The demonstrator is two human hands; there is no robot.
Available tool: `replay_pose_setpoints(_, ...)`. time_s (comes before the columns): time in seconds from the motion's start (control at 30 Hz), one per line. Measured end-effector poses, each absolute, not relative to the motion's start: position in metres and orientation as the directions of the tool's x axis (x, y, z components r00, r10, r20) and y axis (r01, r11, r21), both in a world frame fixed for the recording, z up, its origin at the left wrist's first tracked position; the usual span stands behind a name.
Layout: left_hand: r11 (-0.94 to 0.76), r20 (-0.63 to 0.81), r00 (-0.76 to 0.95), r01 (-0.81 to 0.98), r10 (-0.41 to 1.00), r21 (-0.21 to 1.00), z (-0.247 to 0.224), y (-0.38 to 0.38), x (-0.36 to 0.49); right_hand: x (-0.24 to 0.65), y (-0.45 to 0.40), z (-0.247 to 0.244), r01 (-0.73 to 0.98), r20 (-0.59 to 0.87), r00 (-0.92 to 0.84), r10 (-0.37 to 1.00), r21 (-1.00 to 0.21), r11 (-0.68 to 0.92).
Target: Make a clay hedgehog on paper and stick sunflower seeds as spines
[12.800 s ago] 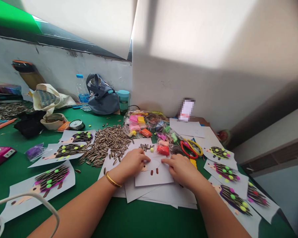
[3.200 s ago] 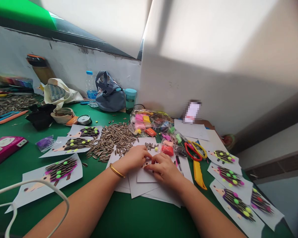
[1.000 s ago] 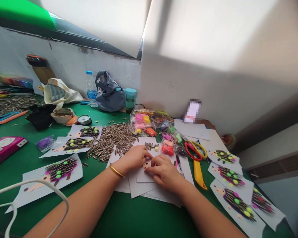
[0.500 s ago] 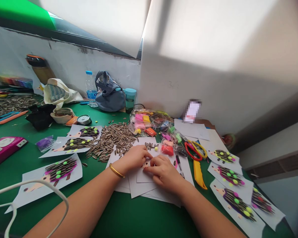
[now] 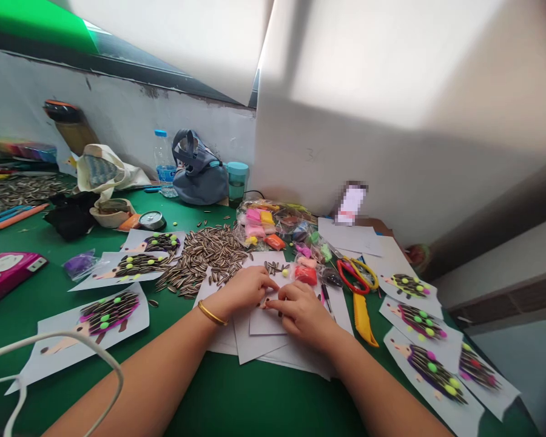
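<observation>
My left hand (image 5: pixel 248 288), a gold bangle at its wrist, rests over the white paper (image 5: pixel 264 326) with its index finger stretched to the right. Facing it, my right hand (image 5: pixel 303 312) reaches in with a finger extended onto the sheet. Between the fingertips lies a small flesh-coloured clay shape with dark dots (image 5: pixel 261 303), partly hidden by my fingers. Neither hand visibly grips anything. Loose sunflower seeds (image 5: pixel 212 252) are heaped just beyond my left hand. A red clay packet (image 5: pixel 306 275) and a black pen (image 5: pixel 327 300) lie close to my right hand.
Finished-looking seed hedgehog pictures lie on both sides, such as one on the left (image 5: pixel 109 315) and one on the right (image 5: pixel 432 367). Scissors (image 5: pixel 357 274) and a yellow cutter (image 5: pixel 364 318) lie to the right. A white cable (image 5: pixel 73 337) loops at front left.
My right hand's fingers have shifted slightly over the small clay shape, and more of its dots show. My left hand stays almost in place.
</observation>
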State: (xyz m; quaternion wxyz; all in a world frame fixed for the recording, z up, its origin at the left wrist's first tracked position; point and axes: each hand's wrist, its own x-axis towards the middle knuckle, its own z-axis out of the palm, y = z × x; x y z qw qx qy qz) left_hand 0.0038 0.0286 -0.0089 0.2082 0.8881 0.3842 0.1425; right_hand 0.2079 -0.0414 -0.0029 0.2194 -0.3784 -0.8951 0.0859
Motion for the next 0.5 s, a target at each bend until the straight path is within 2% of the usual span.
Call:
replay_pose_setpoints(0.13,-0.588,0.108,0.644,0.600,0.757,0.542,-0.005,0.028,0.003,0.229,-0.035,0.001,0.694,0.392,-0.421,0.818,-0.441,0.569)
replay_pose_setpoints(0.23,-0.564,0.118,0.622,0.594,0.774,0.574,-0.004,0.028,0.003,0.244,-0.029,0.005,0.765,0.278,-0.292,0.915,-0.507,0.398)
replay_pose_setpoints(0.37,-0.492,0.102,0.557,0.616,0.824,0.615,-0.006,0.027,0.004,0.250,-0.024,0.007,0.837,0.179,-0.206,0.962,-0.477,0.268)
replay_pose_setpoints(0.5,-0.479,0.151,0.505,0.621,0.850,0.621,-0.006,0.029,0.003,0.248,-0.024,0.004,0.845,0.200,-0.260,0.944,-0.426,0.323)
